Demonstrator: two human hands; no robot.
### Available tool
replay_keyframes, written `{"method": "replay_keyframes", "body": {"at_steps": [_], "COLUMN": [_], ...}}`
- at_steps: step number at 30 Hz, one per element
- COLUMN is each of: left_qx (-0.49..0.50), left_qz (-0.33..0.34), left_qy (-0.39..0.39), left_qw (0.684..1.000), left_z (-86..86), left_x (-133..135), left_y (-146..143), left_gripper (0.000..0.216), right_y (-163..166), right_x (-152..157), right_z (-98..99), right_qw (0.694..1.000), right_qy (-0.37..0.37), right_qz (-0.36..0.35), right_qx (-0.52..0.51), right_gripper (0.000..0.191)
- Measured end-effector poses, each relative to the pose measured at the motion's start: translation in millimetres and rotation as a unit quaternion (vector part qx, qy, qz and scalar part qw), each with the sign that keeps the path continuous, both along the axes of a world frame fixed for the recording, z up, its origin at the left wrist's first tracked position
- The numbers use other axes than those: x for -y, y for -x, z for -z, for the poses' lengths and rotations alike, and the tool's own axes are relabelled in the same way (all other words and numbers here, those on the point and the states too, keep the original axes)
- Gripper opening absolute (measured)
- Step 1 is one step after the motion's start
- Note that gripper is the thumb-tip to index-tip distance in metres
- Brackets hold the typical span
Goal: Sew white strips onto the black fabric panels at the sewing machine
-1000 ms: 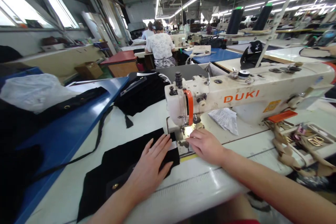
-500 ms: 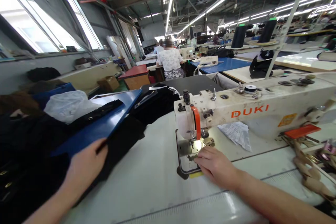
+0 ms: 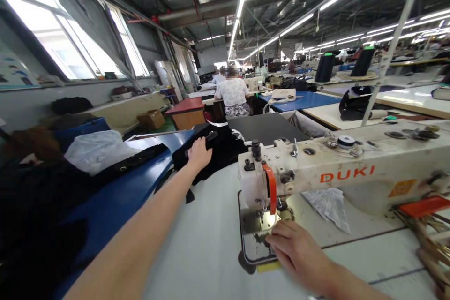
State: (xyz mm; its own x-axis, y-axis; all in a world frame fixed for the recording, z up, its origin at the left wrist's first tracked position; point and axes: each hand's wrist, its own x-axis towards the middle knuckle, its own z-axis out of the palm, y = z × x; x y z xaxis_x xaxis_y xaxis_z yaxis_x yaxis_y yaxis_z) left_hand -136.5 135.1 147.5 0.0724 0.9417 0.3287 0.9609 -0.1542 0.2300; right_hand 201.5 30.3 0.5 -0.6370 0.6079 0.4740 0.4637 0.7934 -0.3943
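Observation:
My left hand (image 3: 199, 153) reaches forward past the sewing machine to a heap of black fabric (image 3: 225, 152). Its fingers are closed on the upper part of that fabric, near a dark strip-like piece. On the bed of the white sewing machine (image 3: 251, 183) rests my right hand (image 3: 297, 246), just in front of the lit needle plate (image 3: 269, 220). Its fingers are bent and pressed together; whatever may be between them is hidden. An orange guard (image 3: 270, 187) covers the front of the machine head.
Left of the pale machine table (image 3: 197, 253) is a blue surface (image 3: 116, 211) with dark garments and a clear plastic bag (image 3: 101, 150). A packet of white slips (image 3: 330, 206) lies under the machine arm. Thread cones (image 3: 324, 68) stand behind; a person (image 3: 232, 93) sits farther ahead.
My left hand has moved forward and right, from the near black cloth to the heap behind the machine head. That near cloth has left the table's left edge. My right hand stays by the needle plate.

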Motion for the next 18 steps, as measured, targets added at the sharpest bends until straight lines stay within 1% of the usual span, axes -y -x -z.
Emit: {"method": "replay_keyframes", "body": {"at_steps": [2,4,7,9,11,14,16,18], "left_qx": [-0.015,-0.040,-0.076,-0.095,-0.126,-0.172,-0.174,-0.158], "left_qz": [-0.033,-0.077,-0.144,-0.179,-0.227,-0.314,-0.335,-0.329], "left_qy": [0.014,0.027,0.049,0.058,0.079,0.146,0.178,0.183], "left_qw": [0.999,0.996,0.985,0.978,0.963,0.922,0.909,0.913], "left_z": [9.3,20.1,36.0,41.6,40.8,30.9,23.3,17.4], "left_x": [19.2,48.7,105.0,145.6,185.5,236.0,256.4,263.3], "left_y": [11.5,26.1,47.9,64.2,84.9,119.0,135.9,145.6], "left_gripper": [0.035,0.036,0.036,0.036,0.037,0.033,0.027,0.020], "right_y": [-1.7,-4.4,-8.1,-9.1,-8.9,-7.9,-7.9,-8.4], "right_x": [1.7,3.4,4.1,3.9,4.1,5.0,5.5,5.8], "right_z": [-0.1,0.8,4.7,7.3,8.6,8.3,7.7,7.5], "right_qw": [1.000,1.000,0.999,0.998,0.998,0.998,0.998,0.998], "right_qy": [0.006,0.008,-0.009,-0.021,-0.023,-0.020,-0.021,-0.021], "right_qz": [-0.012,-0.024,-0.044,-0.054,-0.058,-0.057,-0.057,-0.055], "right_qx": [-0.002,-0.004,-0.001,0.003,0.008,0.013,0.016,0.020], "right_gripper": [0.023,0.024,0.024,0.025,0.024,0.023,0.023,0.023]}}
